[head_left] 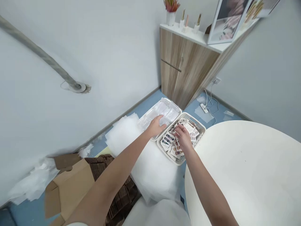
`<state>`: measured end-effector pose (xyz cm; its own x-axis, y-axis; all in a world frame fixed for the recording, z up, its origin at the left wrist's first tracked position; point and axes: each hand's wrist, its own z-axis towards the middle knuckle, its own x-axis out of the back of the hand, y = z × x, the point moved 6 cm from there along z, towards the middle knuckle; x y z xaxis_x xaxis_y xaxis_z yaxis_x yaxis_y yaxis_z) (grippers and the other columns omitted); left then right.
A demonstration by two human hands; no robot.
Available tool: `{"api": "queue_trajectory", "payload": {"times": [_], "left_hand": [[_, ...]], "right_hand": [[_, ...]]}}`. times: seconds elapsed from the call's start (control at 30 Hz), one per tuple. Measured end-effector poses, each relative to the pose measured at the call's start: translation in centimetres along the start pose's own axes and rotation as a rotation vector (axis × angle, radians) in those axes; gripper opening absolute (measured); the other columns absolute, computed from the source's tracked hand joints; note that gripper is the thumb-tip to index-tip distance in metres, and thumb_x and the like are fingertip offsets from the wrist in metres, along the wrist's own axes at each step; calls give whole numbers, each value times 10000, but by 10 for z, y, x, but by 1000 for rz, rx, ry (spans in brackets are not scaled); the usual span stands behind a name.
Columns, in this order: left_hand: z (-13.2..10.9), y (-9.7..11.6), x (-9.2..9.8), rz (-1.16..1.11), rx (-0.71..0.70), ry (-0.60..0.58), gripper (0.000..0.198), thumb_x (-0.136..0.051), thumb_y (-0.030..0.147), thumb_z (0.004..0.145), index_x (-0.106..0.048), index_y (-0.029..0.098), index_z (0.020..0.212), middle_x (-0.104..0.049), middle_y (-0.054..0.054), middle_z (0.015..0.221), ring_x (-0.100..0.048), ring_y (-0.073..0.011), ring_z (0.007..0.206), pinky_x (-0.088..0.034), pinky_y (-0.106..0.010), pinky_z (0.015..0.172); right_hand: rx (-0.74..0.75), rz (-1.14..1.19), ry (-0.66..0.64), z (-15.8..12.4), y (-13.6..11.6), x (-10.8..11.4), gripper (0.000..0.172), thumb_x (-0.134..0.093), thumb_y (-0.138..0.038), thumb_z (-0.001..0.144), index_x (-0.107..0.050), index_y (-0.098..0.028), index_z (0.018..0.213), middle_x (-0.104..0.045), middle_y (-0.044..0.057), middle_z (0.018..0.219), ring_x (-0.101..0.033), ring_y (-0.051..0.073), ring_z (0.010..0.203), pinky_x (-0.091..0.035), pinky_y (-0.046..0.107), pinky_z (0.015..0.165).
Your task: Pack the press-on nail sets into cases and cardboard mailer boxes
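My left hand (155, 126) hovers over the near edge of a white basket (144, 118) of clear plastic packets (166, 109), its thumb and fingers apart and holding nothing. My right hand (183, 138) reaches down into a second white perforated basket (200, 128), which is full of small white cards (169, 138) bearing rows of coloured oval pieces that look like press-on nails. The right fingers are curled together among the cards. Whatever lies between their tips is hidden.
White soft wrapping sheets (155, 169) are piled in front of the baskets. A round white table (246, 169) stands at right, a wood-grain cabinet (174, 66) behind. An open cardboard box (75, 179) lies at lower left. A power strip (204, 108) and cables lie on the floor.
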<state>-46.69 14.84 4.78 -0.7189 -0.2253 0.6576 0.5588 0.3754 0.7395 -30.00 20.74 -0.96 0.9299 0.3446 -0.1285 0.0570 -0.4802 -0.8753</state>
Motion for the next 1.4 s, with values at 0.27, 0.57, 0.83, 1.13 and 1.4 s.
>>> {"api": "queue_trajectory", "payload": {"times": [0.27,0.57,0.83,1.13,1.4], "left_hand": [[32,2,-21,-32,23,-67,657,-494,157,702,-274,144,1321,-328,-95,1365,-246,-256,1268,-225,-403,1043],[25,5,-24,-147,82,-28,678,-497,142,665,-286,186,1308,-358,-95,1328,-239,-272,1256,-190,-461,1028],[-1,12,-21,-409,39,89,621,-533,139,667,-340,203,1255,-402,-88,1293,-340,-232,1217,-270,-406,998],[-91,39,-15,-660,61,165,479,-629,179,651,-455,186,1097,-531,-89,1087,-537,-188,990,-449,-308,779],[-190,60,-55,-795,-14,-130,339,-627,183,666,-512,156,984,-607,-89,967,-587,-163,878,-452,-336,783]], "right_hand": [[85,14,-4,27,-13,-30,633,-611,-346,672,-404,-246,1261,-375,41,1350,-394,219,1196,-367,370,946],[127,-74,9,19,-18,-34,687,-604,-372,678,-352,-227,1300,-345,49,1368,-360,218,1216,-371,360,941],[124,42,26,-11,-26,-30,640,-596,-328,671,-383,-251,1269,-422,52,1309,-460,217,1114,-462,368,824],[230,169,187,-122,-14,5,416,-615,-315,647,-523,-205,1037,-585,47,1014,-577,166,853,-473,328,738],[161,219,275,-254,44,62,458,-661,-356,624,-477,-253,1031,-541,-14,879,-595,131,718,-481,331,720]]}}
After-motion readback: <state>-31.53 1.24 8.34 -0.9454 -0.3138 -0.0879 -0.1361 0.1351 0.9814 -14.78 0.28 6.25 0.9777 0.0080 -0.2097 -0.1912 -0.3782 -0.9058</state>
